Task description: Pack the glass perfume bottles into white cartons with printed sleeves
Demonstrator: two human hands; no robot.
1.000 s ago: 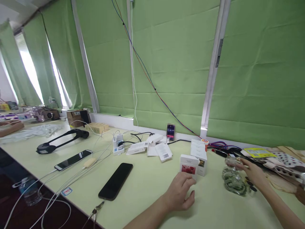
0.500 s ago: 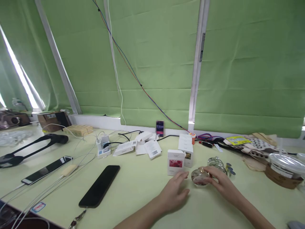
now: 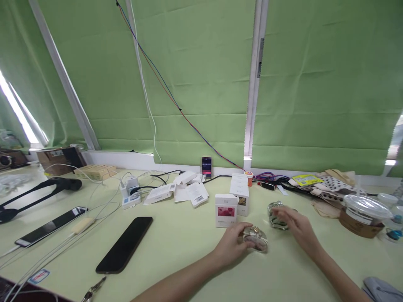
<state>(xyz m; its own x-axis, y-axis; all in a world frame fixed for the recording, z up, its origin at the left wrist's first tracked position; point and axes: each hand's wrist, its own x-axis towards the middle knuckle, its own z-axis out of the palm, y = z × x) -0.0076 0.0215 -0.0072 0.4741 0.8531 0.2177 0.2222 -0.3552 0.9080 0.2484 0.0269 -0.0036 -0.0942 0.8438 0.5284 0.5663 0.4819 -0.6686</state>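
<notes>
My left hand (image 3: 231, 244) is closed around the left side of a small clear rounded container (image 3: 258, 242) with a gold-coloured knob, low over the tabletop. My right hand (image 3: 295, 228) has its fingers bent over the front of a second clear container (image 3: 277, 217), further back to the right; its thumb is partly hidden. Just behind my left hand a white box with a pink flower picture (image 3: 226, 212) stands upright. More white boxes (image 3: 239, 191) are lined up behind it.
A black phone (image 3: 124, 245) lies left on the table (image 3: 176, 243), near another charging phone (image 3: 52, 225). Flattened white cartons (image 3: 189, 188) and a power strip (image 3: 130, 193) are at the back. A lidded plastic bowl (image 3: 362, 214) and folded cloths (image 3: 330, 188) are on the right.
The container with the gold knob has passed from my right hand to my left. My right hand has let go of it and moved back to the second container. The view has turned slightly right.
</notes>
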